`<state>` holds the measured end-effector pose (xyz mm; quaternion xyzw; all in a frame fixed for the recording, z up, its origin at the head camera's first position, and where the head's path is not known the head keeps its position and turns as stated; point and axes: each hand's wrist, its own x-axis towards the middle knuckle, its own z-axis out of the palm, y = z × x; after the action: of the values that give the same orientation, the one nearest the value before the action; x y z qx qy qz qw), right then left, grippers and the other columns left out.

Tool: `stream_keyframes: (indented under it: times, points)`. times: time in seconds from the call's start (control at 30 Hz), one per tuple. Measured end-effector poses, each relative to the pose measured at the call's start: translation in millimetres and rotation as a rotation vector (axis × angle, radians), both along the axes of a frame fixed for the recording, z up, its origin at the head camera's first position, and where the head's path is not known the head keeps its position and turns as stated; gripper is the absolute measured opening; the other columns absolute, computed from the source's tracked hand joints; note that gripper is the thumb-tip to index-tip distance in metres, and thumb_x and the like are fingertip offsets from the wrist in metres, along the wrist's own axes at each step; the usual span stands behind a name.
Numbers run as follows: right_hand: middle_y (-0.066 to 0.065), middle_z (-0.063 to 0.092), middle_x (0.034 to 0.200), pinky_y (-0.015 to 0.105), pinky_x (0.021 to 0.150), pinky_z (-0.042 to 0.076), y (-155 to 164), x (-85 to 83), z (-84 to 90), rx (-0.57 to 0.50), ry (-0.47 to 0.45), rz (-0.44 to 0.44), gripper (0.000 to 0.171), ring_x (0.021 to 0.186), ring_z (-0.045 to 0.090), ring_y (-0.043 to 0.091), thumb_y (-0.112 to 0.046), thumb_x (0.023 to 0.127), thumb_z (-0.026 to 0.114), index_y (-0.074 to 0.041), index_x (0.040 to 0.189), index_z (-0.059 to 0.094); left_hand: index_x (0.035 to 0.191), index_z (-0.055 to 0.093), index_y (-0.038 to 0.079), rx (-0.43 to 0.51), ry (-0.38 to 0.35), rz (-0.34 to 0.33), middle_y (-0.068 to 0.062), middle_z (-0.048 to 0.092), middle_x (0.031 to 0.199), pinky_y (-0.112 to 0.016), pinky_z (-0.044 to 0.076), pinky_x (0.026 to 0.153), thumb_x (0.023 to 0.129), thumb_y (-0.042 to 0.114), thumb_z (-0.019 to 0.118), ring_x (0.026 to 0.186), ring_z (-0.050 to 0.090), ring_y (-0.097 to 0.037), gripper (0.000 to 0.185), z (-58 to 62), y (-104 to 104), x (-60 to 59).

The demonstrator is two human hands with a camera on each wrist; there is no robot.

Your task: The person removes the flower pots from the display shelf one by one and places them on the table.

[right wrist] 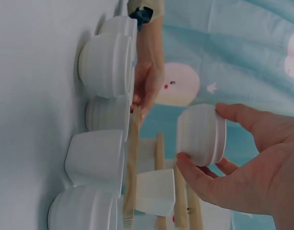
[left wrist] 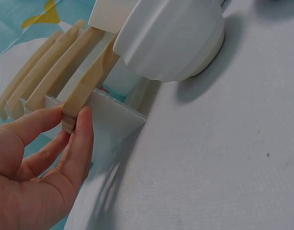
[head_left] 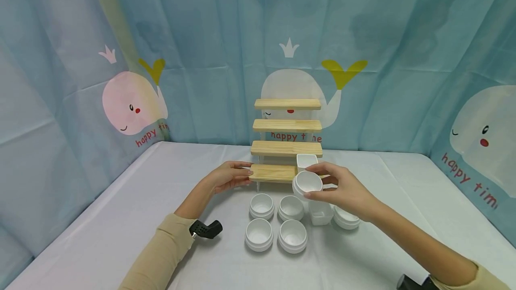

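A wooden stepped shelf (head_left: 287, 148) with several tiers stands at the middle of the table. My left hand (head_left: 241, 172) pinches the left end of its lowest board (left wrist: 86, 91), thumb against the end face. My right hand (head_left: 315, 183) holds a round white ribbed bowl (head_left: 306, 180) between thumb and fingers, lifted just in front of the lowest tier's right end. In the right wrist view the bowl (right wrist: 198, 130) sits tilted in my right hand (right wrist: 207, 143). A square white cup (head_left: 307, 160) stands on the lowest tier behind the held bowl.
Several round white bowls (head_left: 262, 205) sit in two rows in front of the shelf, with a square cup (head_left: 321, 215) and another bowl (head_left: 347, 219) under my right hand. White cloth covers the table (head_left: 121, 218). A blue whale-print curtain (head_left: 133, 102) walls in three sides.
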<state>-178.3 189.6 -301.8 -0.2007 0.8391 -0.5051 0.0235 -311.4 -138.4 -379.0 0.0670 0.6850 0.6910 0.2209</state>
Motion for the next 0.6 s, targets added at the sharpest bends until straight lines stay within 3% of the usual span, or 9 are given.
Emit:
stream_keyframes:
  times: [0.27,0.6]
  points:
    - [0.018,0.061,0.140,0.025,0.084,0.062,10.8,6.2,-2.8,-0.002,-0.012,-0.003,0.064,0.114,0.067,0.026,-0.016,0.089,0.086,0.003,0.143,0.057,0.155,0.039,-0.013,-0.005,-0.005,0.004,-0.015,0.066,0.116,-0.022,0.064,0.081,0.106,-0.001,0.058,0.088,0.072,-0.011,0.054,1.0,0.0,0.5]
    - [0.018,0.061,0.138,0.026,0.090,0.062,25.4,11.2,-5.1,-0.048,-0.032,0.023,0.062,0.111,0.066,0.022,-0.014,0.088,0.087,0.002,0.141,0.059,0.155,0.040,-0.012,-0.010,-0.007,0.002,-0.014,0.067,0.115,-0.021,0.064,0.081,0.106,0.000,0.059,0.088,0.073,-0.011,0.054,1.0,-0.6,0.1]
